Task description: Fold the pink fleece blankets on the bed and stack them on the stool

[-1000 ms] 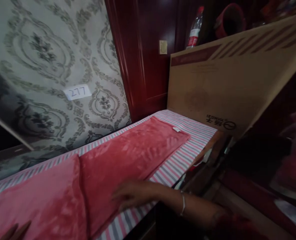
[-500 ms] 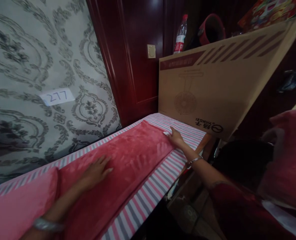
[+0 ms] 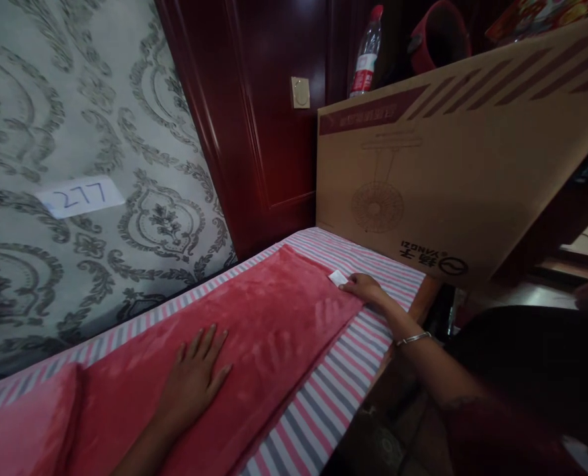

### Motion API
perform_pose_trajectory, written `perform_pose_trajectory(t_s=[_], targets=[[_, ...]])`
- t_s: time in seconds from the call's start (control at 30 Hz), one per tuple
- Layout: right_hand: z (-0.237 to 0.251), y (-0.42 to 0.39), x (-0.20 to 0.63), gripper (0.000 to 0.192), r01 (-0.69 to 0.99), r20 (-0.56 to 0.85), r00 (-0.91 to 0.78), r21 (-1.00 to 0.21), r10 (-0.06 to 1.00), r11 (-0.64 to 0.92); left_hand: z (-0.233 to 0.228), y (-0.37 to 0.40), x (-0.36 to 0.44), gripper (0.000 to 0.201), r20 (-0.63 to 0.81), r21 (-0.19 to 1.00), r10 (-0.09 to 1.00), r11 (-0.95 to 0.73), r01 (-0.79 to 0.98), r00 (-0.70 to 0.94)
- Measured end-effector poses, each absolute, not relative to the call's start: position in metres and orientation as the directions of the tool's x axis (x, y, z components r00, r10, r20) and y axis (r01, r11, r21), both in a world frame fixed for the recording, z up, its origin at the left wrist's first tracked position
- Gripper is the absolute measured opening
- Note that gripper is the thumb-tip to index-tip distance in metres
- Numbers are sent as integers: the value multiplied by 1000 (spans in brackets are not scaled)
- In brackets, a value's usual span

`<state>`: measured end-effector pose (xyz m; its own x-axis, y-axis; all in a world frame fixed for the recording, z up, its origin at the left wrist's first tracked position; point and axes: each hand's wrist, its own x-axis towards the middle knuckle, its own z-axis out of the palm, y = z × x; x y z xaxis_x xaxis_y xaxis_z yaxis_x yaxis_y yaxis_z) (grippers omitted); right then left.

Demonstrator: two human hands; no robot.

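Observation:
A folded pink plush blanket [image 3: 274, 317] lies lengthwise over a striped cloth [image 3: 306, 423]. My left hand [image 3: 192, 373] rests flat on it, palm down, with the fingers a little spread. At the blanket's far end, a small white tag [image 3: 338, 277] stands out against the pink. My right hand [image 3: 366, 289] has its thumb and index finger closed on the edge of that tag. Pale hand-shaped marks show in the plush between the two hands. Nearer me on the left, a thicker folded part [image 3: 26, 416] lies over the blanket.
A large cardboard box [image 3: 437, 158] stands behind the far end of the cloth. A plastic bottle [image 3: 366, 56] and a round red-rimmed item [image 3: 440, 36] sit behind its top edge. Patterned wallpaper [image 3: 90, 277] borders the left side. A dark seat-like shape [image 3: 532, 370] is at the right.
My right hand has gone from an extended index finger to a pinch at the white tag. My left hand stays flat on the blanket. The view has shifted slightly closer and to the right.

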<state>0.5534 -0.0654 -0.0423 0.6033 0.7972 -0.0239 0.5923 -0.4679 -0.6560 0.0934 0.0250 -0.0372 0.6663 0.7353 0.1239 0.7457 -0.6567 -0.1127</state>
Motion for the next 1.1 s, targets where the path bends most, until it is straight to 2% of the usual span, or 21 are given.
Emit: perform_pose_trajectory(t_s=[0.17,0.3,0.4,0.5,0.6,0.77,0.97,1.1], targets=[[-45,-69,553,28,525,4,563,-774,826,-354,-44,26,89,65,114,-94,741,-655,749,662],[-58,-79,552,49,365,119,538,-925,834,-104,-42,35,84,65,98,-8,742,-665,747,663],[-68,-85,553,64,266,192,569,-963,800,42,-26,57,101,62,166,53,714,-696,716,681],[-71,-88,553,65,262,203,572,-963,795,58,-2,93,151,63,192,121,699,-713,690,689],[-71,-90,554,66,252,191,539,-966,820,59,12,130,220,66,62,256,813,-574,778,579],[-73,-93,557,64,289,199,519,-956,831,49,6,181,312,63,13,322,898,-420,849,440],[-75,-97,558,73,356,182,495,-934,850,-8,-1,219,373,58,22,507,887,-408,759,461],[-74,-100,556,74,364,172,485,-931,857,-20,-1,236,397,41,-57,620,869,-355,699,492]])
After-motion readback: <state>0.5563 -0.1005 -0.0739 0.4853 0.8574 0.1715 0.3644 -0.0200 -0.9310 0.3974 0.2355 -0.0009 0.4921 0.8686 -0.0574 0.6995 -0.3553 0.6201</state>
